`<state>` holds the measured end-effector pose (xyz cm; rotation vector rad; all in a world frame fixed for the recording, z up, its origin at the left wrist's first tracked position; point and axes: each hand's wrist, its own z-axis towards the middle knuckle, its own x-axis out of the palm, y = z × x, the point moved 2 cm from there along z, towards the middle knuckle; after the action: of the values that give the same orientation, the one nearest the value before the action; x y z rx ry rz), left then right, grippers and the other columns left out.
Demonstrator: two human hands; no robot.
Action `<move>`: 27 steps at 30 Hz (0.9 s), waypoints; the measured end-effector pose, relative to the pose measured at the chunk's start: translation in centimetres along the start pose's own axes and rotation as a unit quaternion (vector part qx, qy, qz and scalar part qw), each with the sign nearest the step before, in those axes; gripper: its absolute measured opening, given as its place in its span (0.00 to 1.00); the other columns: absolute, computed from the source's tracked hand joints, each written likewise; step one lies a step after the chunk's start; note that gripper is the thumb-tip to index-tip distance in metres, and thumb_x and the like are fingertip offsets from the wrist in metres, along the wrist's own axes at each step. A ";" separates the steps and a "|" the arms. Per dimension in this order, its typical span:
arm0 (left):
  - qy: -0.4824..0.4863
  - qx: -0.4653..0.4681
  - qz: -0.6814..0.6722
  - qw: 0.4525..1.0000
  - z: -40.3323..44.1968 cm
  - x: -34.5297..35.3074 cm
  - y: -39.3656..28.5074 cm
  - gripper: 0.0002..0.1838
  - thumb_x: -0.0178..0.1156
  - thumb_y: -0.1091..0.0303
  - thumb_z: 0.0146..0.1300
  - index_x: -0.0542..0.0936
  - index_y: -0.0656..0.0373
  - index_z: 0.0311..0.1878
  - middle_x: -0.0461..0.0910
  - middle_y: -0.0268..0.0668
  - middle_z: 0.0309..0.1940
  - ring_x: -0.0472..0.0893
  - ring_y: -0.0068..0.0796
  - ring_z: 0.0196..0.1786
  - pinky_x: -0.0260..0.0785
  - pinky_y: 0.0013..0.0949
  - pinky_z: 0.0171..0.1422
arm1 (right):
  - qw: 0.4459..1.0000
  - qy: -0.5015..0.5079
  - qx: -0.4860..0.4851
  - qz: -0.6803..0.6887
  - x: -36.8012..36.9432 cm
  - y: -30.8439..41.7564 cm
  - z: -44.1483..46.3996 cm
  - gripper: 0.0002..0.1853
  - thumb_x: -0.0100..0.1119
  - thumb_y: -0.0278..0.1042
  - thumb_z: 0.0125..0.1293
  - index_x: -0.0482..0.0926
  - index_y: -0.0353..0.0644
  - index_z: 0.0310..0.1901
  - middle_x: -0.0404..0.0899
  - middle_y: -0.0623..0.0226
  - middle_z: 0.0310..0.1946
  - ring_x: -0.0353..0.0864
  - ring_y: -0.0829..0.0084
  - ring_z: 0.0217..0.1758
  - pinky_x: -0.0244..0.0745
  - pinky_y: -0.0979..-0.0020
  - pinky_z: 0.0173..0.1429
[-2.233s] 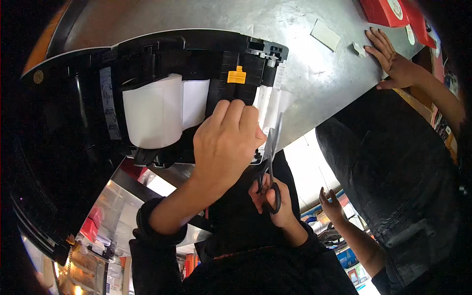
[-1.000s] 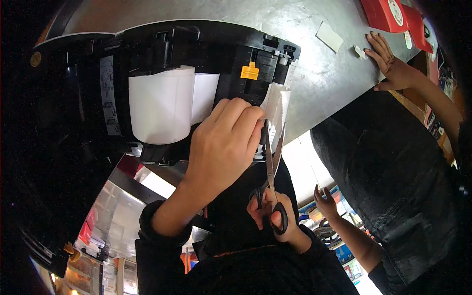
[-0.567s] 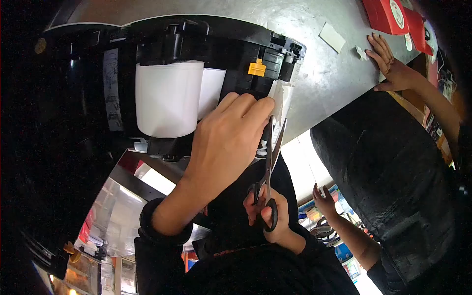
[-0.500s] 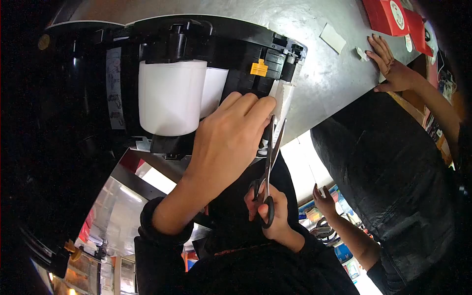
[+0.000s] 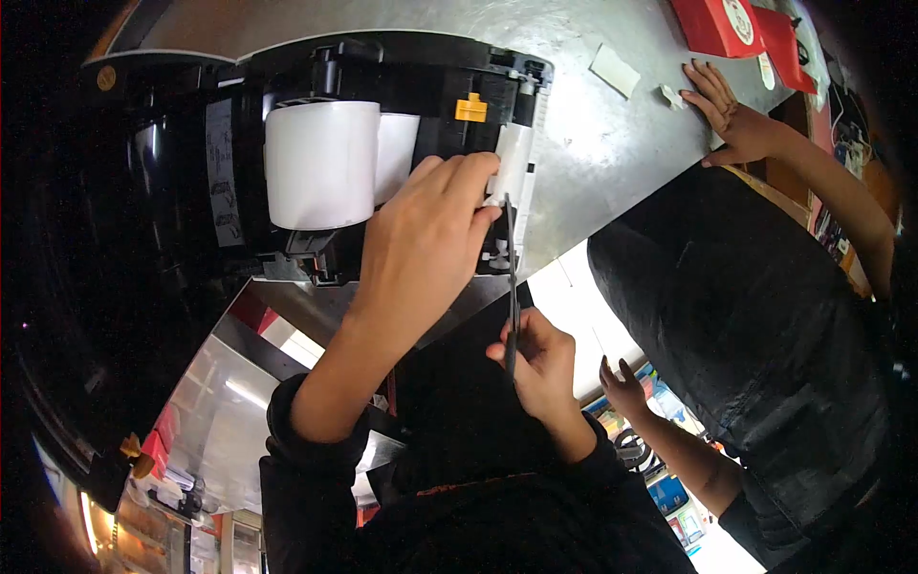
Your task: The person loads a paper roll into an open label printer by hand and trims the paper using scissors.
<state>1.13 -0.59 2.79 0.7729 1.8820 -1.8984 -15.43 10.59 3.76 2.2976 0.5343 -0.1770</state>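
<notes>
The black machine [image 5: 440,72] lies open on the metal table, with a white paper roll [image 5: 323,165] inside it and an orange tab [image 5: 471,108] near its right end. My left hand [image 5: 421,239] reaches over the machine, its thumb and forefinger pinching the edge of the white paper strip [image 5: 513,158] at the right end. From below, my right hand [image 5: 543,365] holds the scissors [image 5: 513,287] by the handles. The blades look nearly edge-on and point up, their tips beside my left fingertips at the strip's lower end.
Another person stands at the right, one hand [image 5: 736,120] on the metal table [image 5: 602,124] and the other hand [image 5: 626,390] lower down. Near the upper hand are a pale paper piece [image 5: 614,71], a crumpled scrap [image 5: 672,97] and a red box [image 5: 717,27].
The scissors have turned edge-on and their blades look closer together. Both my hands sit slightly higher in view. The strip now lies flatter along the machine's end. The whole view has shifted a little.
</notes>
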 end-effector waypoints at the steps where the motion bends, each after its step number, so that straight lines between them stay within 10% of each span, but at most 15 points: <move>1: 0.025 -0.013 -0.022 0.999 -0.1 -0.1 0.1 0.17 0.64 0.75 0.51 0.72 0.58 0.44 0.75 0.37 0.31 0.76 0.36 0.36 0.70 0.36 0.38 | 0.995 -0.094 -0.020 -0.024 -0.5 -0.2 0.8 0.12 0.65 0.32 0.58 0.71 0.37 0.29 0.70 0.73 0.20 0.69 0.81 0.23 0.65 0.76 0.28; 3: 0.022 -0.020 -0.046 0.999 -0.9 0.0 0.1 0.17 0.64 0.76 0.51 0.74 0.58 0.45 0.74 0.36 0.28 0.76 0.35 0.34 0.69 0.36 0.38 | 0.965 -0.207 -0.100 0.123 -4.0 3.3 2.6 0.16 0.57 0.45 0.66 0.71 0.39 0.32 0.69 0.73 0.19 0.67 0.84 0.19 0.59 0.80 0.23; 8: 0.031 0.052 0.013 0.998 -1.1 -0.2 -0.6 0.20 0.63 0.75 0.54 0.77 0.51 0.51 0.72 0.36 0.35 0.75 0.33 0.34 0.69 0.35 0.39 | 0.974 -0.050 -0.138 0.175 -4.7 3.4 -0.8 0.35 0.57 0.74 0.52 0.70 0.41 0.30 0.70 0.73 0.22 0.64 0.85 0.19 0.55 0.81 0.22; 18: 0.140 0.045 0.042 0.988 1.5 -0.8 -0.5 0.29 0.62 0.77 0.53 0.74 0.45 0.60 0.70 0.36 0.41 0.76 0.29 0.28 0.71 0.31 0.32 | 0.958 0.201 0.015 0.202 -1.1 0.6 -2.0 0.26 0.59 0.60 0.61 0.71 0.39 0.32 0.69 0.75 0.24 0.66 0.82 0.27 0.61 0.77 0.31; 27: 0.130 0.032 0.006 0.991 1.4 -0.7 -0.2 0.30 0.62 0.77 0.52 0.72 0.45 0.60 0.72 0.37 0.45 0.78 0.35 0.34 0.72 0.35 0.37 | 0.962 0.150 0.029 0.225 0.6 0.6 -1.9 0.23 0.61 0.55 0.61 0.72 0.39 0.32 0.69 0.77 0.24 0.63 0.85 0.26 0.58 0.79 0.30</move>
<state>1.36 -2.00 3.35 1.0972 1.9666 -1.9360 -14.67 11.74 5.37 2.4501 0.1411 0.3861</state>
